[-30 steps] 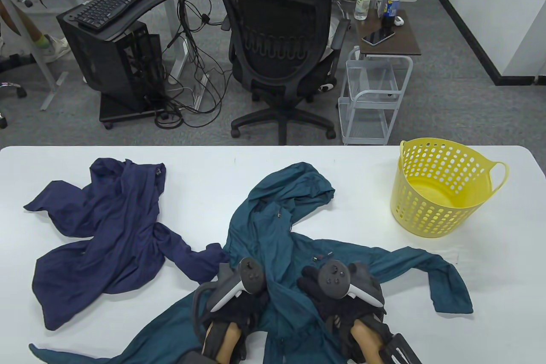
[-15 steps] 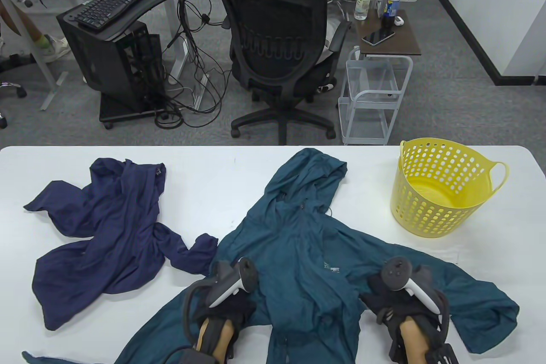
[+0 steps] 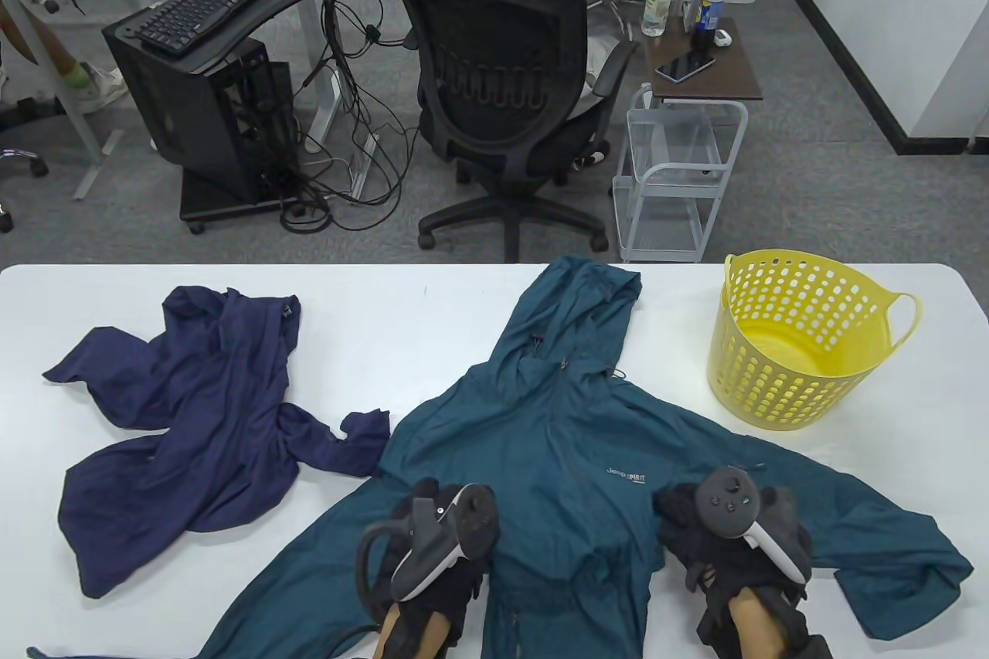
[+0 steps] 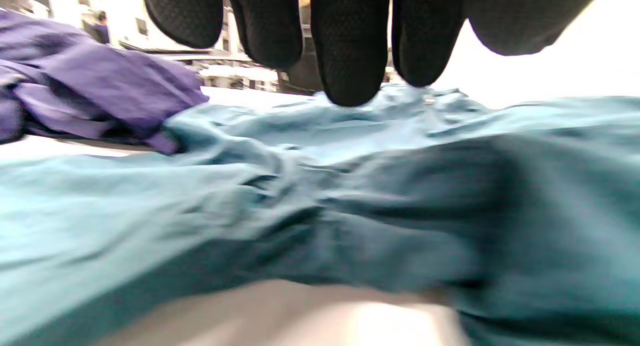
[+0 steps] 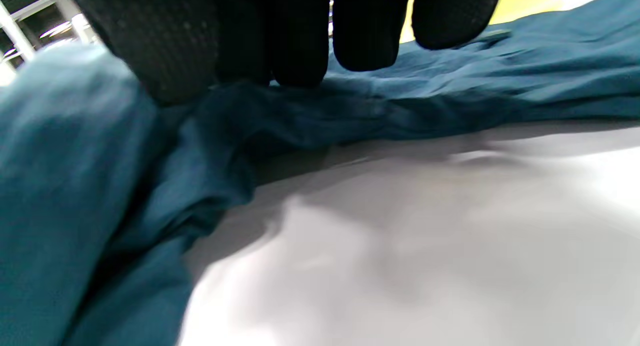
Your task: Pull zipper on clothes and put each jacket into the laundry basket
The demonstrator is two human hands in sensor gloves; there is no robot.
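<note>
The teal jacket [image 3: 572, 450] lies spread front up on the white table [image 3: 433, 304], hood toward the far edge and sleeves out to both sides. My left hand [image 3: 440, 535] is on its lower left front, and its straight fingers [image 4: 350, 60] touch the fabric [image 4: 320, 196]. Over on the lower right front is my right hand [image 3: 695, 528], whose fingertips [image 5: 300, 40] press on a fold of the cloth [image 5: 400, 105]. A crumpled navy jacket [image 3: 193, 419] lies to the left, one sleeve reaching the teal one. The yellow laundry basket [image 3: 803, 338] stands upright at the right.
Beyond the table's far edge, a person sits in a black office chair [image 3: 502, 72]. A white wire cart [image 3: 672, 172] stands beside it. The near table edge runs just under my wrists.
The teal jacket went from bunched between my hands to spread flat, its hood sliding toward the far edge. My right hand moved right, and my left hand stayed at the lower left.
</note>
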